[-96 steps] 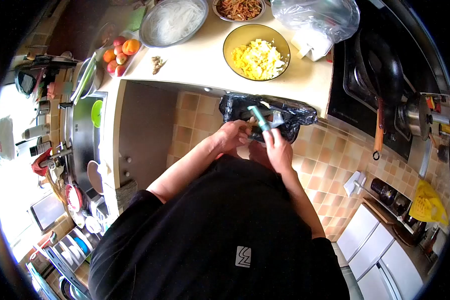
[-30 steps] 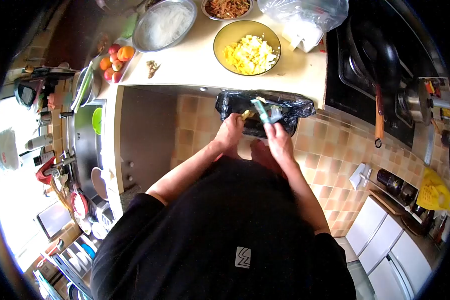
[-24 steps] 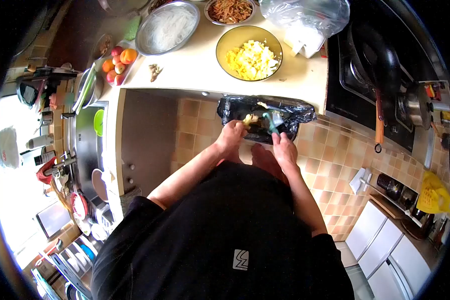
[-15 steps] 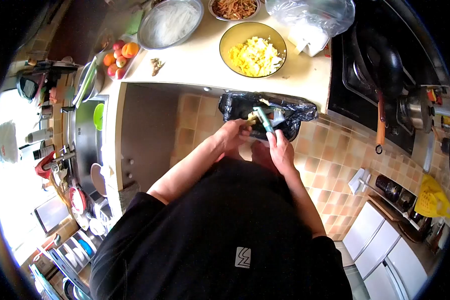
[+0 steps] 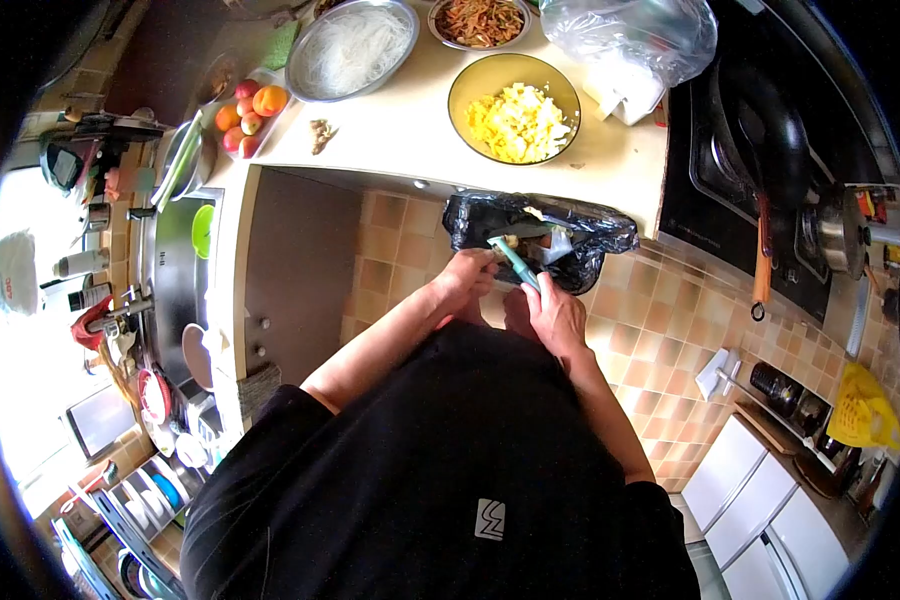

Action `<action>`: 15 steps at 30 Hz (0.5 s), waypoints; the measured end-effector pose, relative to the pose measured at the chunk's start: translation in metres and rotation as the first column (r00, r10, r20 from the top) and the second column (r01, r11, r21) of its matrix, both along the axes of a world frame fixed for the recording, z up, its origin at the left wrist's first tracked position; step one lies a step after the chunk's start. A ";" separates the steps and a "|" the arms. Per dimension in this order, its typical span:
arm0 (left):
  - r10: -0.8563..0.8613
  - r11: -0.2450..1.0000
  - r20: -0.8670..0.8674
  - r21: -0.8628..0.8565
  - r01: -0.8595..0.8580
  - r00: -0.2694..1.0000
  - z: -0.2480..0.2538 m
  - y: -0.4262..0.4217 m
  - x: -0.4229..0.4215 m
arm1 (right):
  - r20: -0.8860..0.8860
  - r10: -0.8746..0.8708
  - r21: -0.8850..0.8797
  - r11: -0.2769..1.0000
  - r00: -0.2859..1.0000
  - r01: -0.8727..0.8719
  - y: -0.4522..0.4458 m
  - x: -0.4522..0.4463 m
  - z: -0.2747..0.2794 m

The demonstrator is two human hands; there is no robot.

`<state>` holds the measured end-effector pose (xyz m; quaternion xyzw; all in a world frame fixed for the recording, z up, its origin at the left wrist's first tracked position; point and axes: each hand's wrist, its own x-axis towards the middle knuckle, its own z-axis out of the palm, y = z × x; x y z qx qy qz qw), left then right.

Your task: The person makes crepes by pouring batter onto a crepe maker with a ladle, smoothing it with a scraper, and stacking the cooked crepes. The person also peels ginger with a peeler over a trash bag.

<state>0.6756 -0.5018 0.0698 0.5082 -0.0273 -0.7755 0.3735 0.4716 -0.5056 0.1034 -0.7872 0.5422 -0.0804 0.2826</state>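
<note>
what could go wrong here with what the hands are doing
The teal tool in the right hand has its head close to the left hand; if it is bladed, a slip could nick those fingers.

The pale piece at the left fingertips is small and partly hidden; it might slip free and drop into the black bag it shows against.

This is a kitchen, shown by its black cooktop (image 5: 692, 200), wok (image 5: 778, 135), saucepan (image 5: 836, 236), sink (image 5: 164, 290) and dish rack (image 5: 120, 525).
</note>
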 end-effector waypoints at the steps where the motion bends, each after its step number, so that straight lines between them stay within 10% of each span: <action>1: -0.011 1.000 -0.044 0.014 0.012 0.999 0.005 -0.001 0.001 | -0.045 -0.040 0.012 0.999 0.998 0.041 -0.003 -0.002 -0.003; 15: 0.316 0.902 -0.467 0.417 -0.109 0.826 -0.015 -0.017 0.010 | 0.087 -0.014 0.047 0.999 0.996 0.010 -0.008 0.009 -0.005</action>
